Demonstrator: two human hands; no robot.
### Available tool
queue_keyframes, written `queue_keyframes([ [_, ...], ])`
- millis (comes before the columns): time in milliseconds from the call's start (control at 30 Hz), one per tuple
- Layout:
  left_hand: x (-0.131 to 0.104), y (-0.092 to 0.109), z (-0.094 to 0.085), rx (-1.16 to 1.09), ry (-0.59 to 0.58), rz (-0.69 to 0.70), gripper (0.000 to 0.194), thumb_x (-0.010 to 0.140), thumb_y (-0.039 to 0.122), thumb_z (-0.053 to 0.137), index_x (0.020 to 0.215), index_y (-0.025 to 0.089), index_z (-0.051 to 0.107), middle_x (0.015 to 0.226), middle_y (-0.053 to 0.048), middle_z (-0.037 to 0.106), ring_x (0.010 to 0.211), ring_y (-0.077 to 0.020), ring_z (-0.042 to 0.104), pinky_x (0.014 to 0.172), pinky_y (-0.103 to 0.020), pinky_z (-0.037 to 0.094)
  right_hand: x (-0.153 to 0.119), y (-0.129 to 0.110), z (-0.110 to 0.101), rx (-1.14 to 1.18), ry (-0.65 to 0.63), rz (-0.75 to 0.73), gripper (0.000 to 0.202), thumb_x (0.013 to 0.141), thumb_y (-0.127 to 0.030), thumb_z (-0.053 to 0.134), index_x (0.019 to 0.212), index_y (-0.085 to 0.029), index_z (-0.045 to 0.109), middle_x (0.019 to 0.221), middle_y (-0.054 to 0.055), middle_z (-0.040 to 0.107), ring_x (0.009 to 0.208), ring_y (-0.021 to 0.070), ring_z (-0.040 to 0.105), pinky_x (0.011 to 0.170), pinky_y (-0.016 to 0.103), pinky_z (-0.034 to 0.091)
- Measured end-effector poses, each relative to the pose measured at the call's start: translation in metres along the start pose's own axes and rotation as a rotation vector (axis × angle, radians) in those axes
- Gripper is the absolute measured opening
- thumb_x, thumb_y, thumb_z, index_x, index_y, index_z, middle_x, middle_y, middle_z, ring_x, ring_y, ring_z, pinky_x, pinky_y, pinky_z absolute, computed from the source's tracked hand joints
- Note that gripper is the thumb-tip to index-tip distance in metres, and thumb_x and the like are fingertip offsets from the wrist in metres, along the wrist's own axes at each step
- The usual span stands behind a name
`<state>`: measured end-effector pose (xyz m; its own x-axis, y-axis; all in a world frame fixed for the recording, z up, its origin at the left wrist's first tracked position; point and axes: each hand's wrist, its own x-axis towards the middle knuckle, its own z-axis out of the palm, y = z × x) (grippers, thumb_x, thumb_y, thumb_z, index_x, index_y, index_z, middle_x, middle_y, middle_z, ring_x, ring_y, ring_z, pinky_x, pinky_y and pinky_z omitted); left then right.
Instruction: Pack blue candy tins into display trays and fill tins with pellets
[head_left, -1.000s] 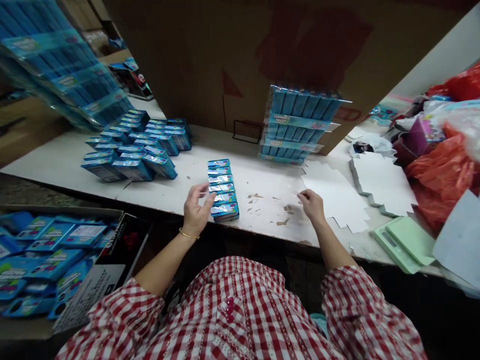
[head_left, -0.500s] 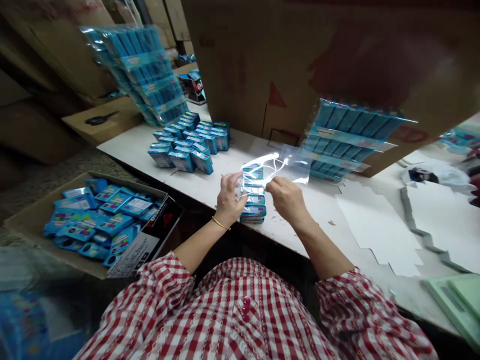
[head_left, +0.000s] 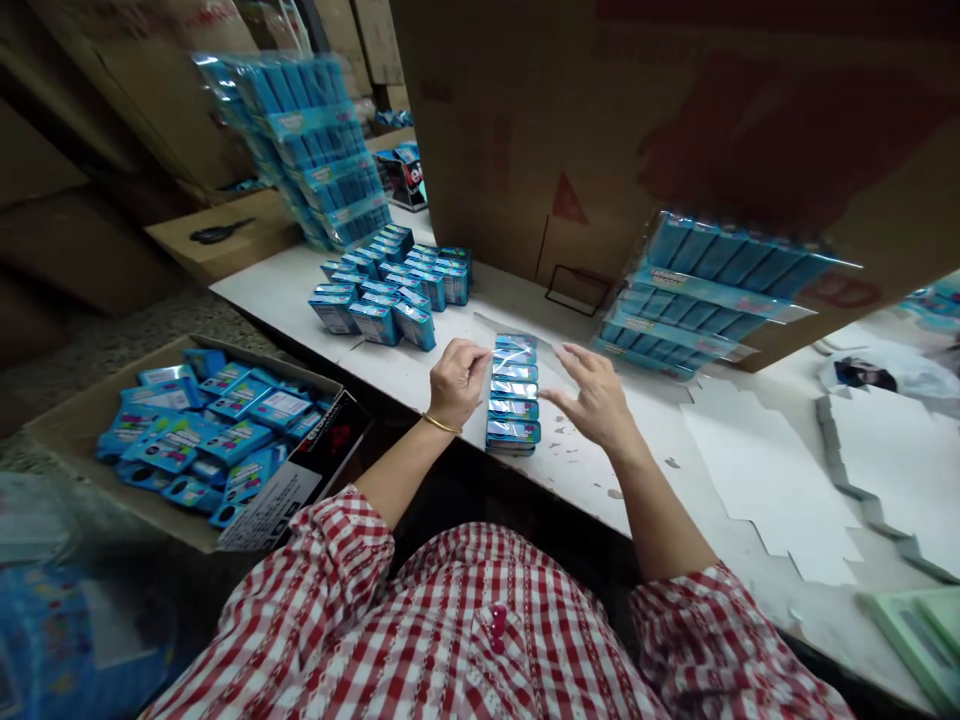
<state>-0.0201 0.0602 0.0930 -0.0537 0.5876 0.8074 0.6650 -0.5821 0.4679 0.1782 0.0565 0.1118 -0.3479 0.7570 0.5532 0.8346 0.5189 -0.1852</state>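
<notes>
A row of small blue boxes (head_left: 514, 388) lies at the table's front edge between my hands. Over its far end a clear plastic bag (head_left: 491, 324) shows as a thin, shiny outline. My left hand (head_left: 456, 384), with a bangle at the wrist, is closed in a pinch at the bag's left side, left of the row. On the right, my right hand (head_left: 592, 396) has its thumb and fingers spread, the thumb tip close to the boxes. Whether its fingertips touch the film is hard to see.
Several blue boxes (head_left: 375, 322) stand grouped at left on the white table (head_left: 277, 290). A carton (head_left: 82, 480) of loose boxes sits below. Bagged packs (head_left: 330, 170) lean at the back left, others (head_left: 690, 280) against a large carton (head_left: 495, 130). Flat white card (head_left: 757, 480) lies right.
The plastic film, earlier large and raised toward the right, now lies lower around the row of boxes. My right hand has gone from a pinch to spread fingers. The view has shifted slightly.
</notes>
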Motion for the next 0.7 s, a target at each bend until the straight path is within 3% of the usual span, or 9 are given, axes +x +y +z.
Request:
queue_keyframes([
  [100,0.0,0.004,0.003,0.02,-0.103,0.004,0.017,0.087,0.025,0.046,0.08,0.017,0.059,0.08,-0.004,0.059,0.079,-0.0134,0.056,0.073,-0.024,0.047,0.005,-0.015,0.005,0.028,-0.024,-0.019,0.047,0.084,-0.044,0.048,0.124,-0.021,0.05,0.125,0.009,0.053,0.109,0.0252,0.048,0.092,0.04,0.037],
  [200,-0.002,0.009,0.003,0.011,-0.196,0.058,0.017,0.087,0.023,0.045,0.083,0.018,0.06,0.083,-0.005,0.059,0.082,-0.0143,0.057,0.078,-0.026,0.046,0.008,-0.022,0.016,0.012,0.008,0.084,0.031,0.088,-0.027,0.041,0.112,-0.02,0.06,0.109,0.008,0.063,0.097,0.0217,0.055,0.084,0.035,0.041],
  [333,-0.002,-0.004,-0.003,0.006,-0.145,-0.01,0.013,0.084,0.022,0.049,0.084,0.018,0.061,0.087,-0.004,0.058,0.079,-0.0126,0.058,0.075,-0.024,0.048,0.008,0.007,0.026,-0.173,-0.068,0.326,0.033,0.086,-0.017,0.039,0.106,-0.018,0.064,0.095,0.012,0.067,0.081,0.0224,0.059,0.069,0.032,0.042],
  [433,0.002,-0.025,0.002,-0.057,-0.097,-0.342,0.014,0.078,0.021,0.057,0.09,0.015,0.061,0.099,-0.006,0.056,0.068,-0.0093,0.058,0.068,-0.024,0.049,0.013,0.026,0.029,-0.231,-0.184,0.498,0.035,0.087,-0.021,0.037,0.11,-0.017,0.063,0.083,0.012,0.068,0.074,0.0217,0.061,0.066,0.03,0.04],
  [567,0.013,-0.041,0.021,-0.449,-0.098,-1.089,0.019,0.081,0.028,0.054,0.091,0.012,0.058,0.089,-0.006,0.06,0.053,-0.006,0.057,0.045,-0.017,0.041,0.029,0.03,0.041,-0.031,-0.12,0.58,0.042,0.086,-0.023,0.039,0.125,-0.016,0.053,0.089,0.01,0.069,0.079,0.0195,0.062,0.072,0.029,0.042],
  [633,0.022,-0.045,0.031,-0.695,-0.091,-1.276,0.018,0.084,0.029,0.052,0.089,0.013,0.057,0.085,-0.005,0.062,0.06,-0.0072,0.06,0.043,-0.014,0.039,0.041,0.033,0.051,0.17,-0.034,0.65,0.046,0.084,-0.023,0.04,0.127,-0.015,0.05,0.084,0.007,0.069,0.07,0.0156,0.062,0.071,0.027,0.044],
  [700,0.036,-0.048,0.038,-0.877,-0.081,-1.34,0.013,0.085,0.025,0.052,0.088,0.013,0.057,0.086,-0.005,0.063,0.07,-0.0082,0.063,0.046,-0.012,0.041,0.055,0.039,0.06,0.383,0.063,0.732,0.05,0.081,-0.025,0.041,0.128,-0.013,0.049,0.076,0.002,0.067,0.056,0.0109,0.059,0.066,0.025,0.046],
])
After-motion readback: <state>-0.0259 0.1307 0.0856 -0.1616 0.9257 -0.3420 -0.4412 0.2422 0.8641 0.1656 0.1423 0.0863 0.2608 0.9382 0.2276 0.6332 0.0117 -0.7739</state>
